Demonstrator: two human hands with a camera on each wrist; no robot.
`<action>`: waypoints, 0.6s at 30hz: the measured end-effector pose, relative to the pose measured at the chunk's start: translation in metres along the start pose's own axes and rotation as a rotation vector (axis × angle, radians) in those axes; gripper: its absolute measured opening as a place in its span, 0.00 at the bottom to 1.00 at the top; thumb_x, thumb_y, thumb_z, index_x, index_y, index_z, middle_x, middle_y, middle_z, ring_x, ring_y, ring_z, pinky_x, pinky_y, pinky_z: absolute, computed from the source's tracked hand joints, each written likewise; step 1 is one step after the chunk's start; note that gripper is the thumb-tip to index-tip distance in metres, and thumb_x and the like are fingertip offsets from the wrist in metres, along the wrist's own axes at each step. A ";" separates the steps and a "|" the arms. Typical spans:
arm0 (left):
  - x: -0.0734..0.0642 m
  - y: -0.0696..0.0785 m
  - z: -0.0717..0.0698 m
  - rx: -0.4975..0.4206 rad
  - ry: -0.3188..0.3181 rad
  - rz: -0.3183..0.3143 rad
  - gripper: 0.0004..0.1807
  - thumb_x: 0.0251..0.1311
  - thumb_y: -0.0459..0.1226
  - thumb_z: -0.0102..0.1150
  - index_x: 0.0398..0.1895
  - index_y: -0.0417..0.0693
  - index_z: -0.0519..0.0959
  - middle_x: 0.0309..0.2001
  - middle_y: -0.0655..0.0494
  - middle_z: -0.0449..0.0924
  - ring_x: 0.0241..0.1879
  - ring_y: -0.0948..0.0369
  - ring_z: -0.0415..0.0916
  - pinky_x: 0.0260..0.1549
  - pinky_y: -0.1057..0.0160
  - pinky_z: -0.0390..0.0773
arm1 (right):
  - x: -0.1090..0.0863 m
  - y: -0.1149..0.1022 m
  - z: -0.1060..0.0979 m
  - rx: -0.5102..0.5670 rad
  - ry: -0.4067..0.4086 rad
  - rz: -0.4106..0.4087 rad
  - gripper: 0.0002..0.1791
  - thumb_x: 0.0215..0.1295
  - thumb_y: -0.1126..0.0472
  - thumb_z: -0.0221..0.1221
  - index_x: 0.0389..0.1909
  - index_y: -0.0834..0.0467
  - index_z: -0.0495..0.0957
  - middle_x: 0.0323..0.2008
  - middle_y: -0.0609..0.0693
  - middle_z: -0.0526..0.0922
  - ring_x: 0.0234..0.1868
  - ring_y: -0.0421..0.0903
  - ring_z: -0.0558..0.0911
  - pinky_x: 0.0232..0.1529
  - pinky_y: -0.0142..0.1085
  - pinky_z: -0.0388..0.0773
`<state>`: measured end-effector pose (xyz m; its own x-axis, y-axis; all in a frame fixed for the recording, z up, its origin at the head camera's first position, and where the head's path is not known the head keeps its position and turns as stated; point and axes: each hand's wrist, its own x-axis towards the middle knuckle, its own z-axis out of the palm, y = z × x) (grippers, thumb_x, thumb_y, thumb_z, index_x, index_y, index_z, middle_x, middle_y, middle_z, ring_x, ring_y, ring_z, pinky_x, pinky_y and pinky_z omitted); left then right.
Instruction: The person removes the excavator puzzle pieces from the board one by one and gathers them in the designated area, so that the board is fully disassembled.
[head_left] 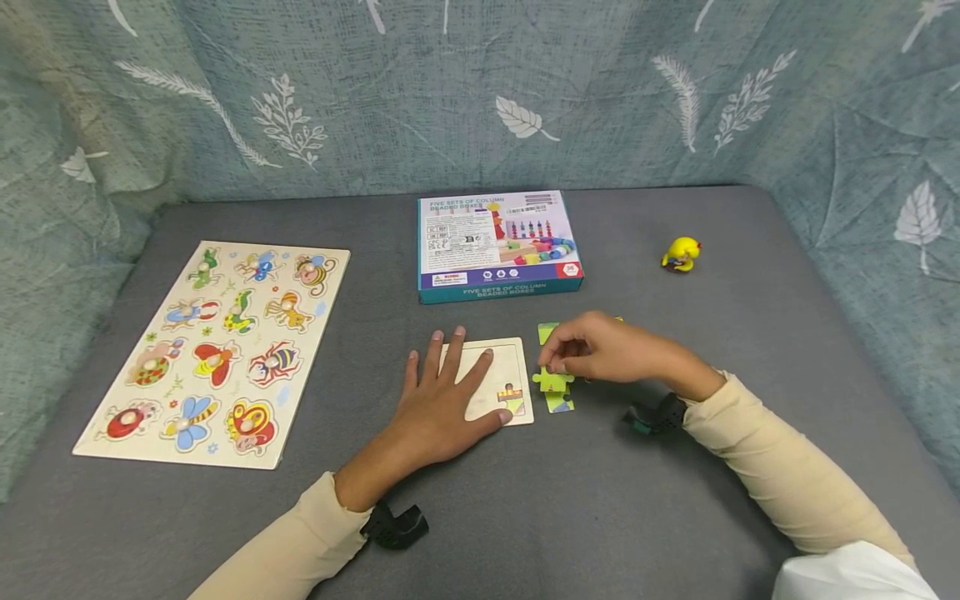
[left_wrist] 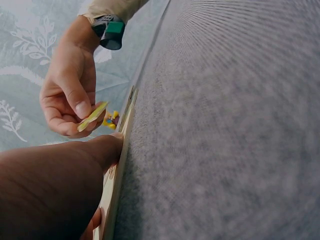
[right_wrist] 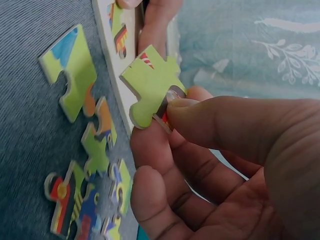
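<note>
My left hand lies with spread fingers across a pale wooden puzzle board, its thumb and fingertips resting on the surface. One fitted puzzle piece shows in the board's near right corner. Just right of the board my right hand pinches a light green jigsaw piece between thumb and fingers, raised above the table. In the right wrist view that piece carries a small red-and-white mark and a dark and red edge. Loose jigsaw pieces lie below it on the table, several partly hidden by the hand in the head view.
Behind the board lies a beaded-boxes carton. A large wooden insect peg puzzle covers the table's left side. At the back right sits a small yellow toy. A patterned curtain hangs along the grey table's far edge.
</note>
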<state>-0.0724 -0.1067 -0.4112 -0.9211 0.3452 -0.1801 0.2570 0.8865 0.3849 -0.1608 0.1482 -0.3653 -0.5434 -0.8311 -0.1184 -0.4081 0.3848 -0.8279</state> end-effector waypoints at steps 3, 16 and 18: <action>0.000 0.000 0.000 0.003 0.001 0.003 0.46 0.61 0.67 0.49 0.77 0.56 0.54 0.77 0.43 0.31 0.74 0.45 0.19 0.65 0.37 0.26 | -0.004 0.002 -0.002 0.015 0.003 0.017 0.06 0.67 0.70 0.58 0.41 0.61 0.83 0.34 0.47 0.83 0.31 0.43 0.78 0.31 0.35 0.76; 0.000 0.001 0.000 0.008 -0.005 -0.006 0.46 0.60 0.67 0.49 0.77 0.56 0.54 0.77 0.44 0.31 0.74 0.45 0.19 0.64 0.37 0.25 | -0.019 0.013 -0.008 -0.020 -0.009 0.026 0.07 0.66 0.72 0.58 0.40 0.62 0.83 0.33 0.46 0.82 0.33 0.42 0.77 0.34 0.34 0.76; 0.000 0.001 0.000 0.009 -0.005 -0.008 0.46 0.60 0.67 0.49 0.77 0.56 0.54 0.77 0.44 0.31 0.74 0.45 0.19 0.64 0.37 0.25 | -0.022 0.015 -0.008 -0.028 -0.021 0.018 0.07 0.66 0.72 0.59 0.40 0.62 0.83 0.33 0.46 0.82 0.33 0.42 0.77 0.34 0.34 0.76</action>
<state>-0.0727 -0.1059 -0.4112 -0.9217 0.3394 -0.1878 0.2522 0.8921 0.3749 -0.1612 0.1751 -0.3703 -0.5359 -0.8318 -0.1448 -0.4186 0.4108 -0.8100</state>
